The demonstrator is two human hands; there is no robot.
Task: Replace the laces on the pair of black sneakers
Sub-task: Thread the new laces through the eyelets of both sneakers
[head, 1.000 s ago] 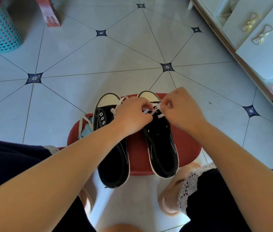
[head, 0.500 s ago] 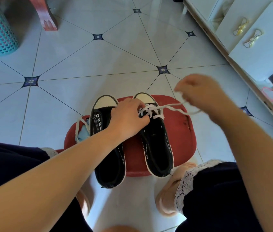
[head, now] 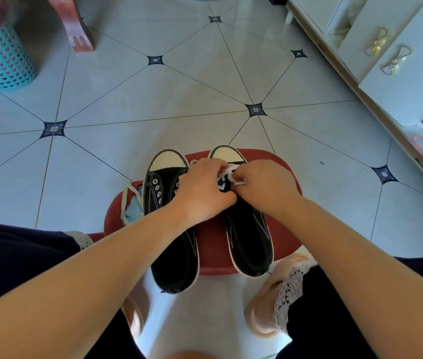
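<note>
Two black sneakers with cream toe caps stand side by side on a red stool (head: 286, 177). The left sneaker (head: 169, 229) shows bare eyelets and carries no lace. The right sneaker (head: 249, 239) has a white lace (head: 227, 174) threaded through its front eyelets. My left hand (head: 202, 190) rests over the front of the right sneaker and pinches the lace. My right hand (head: 264, 187) is closed on the lace beside it, so both hands meet above the eyelets. Another white lace (head: 127, 200) hangs over the stool's left edge on a pale blue cloth.
A teal plastic basket (head: 0, 60) stands at the far left, with a red furniture leg (head: 75, 29) beside it. A white cabinet (head: 386, 60) with bow-shaped handles runs along the right. Pale tiled floor surrounds the stool. My knees flank the stool.
My right hand, which had pulled the lace out to the upper right, has come back down to the right sneaker's eyelets. My left hand has stayed on the shoe.
</note>
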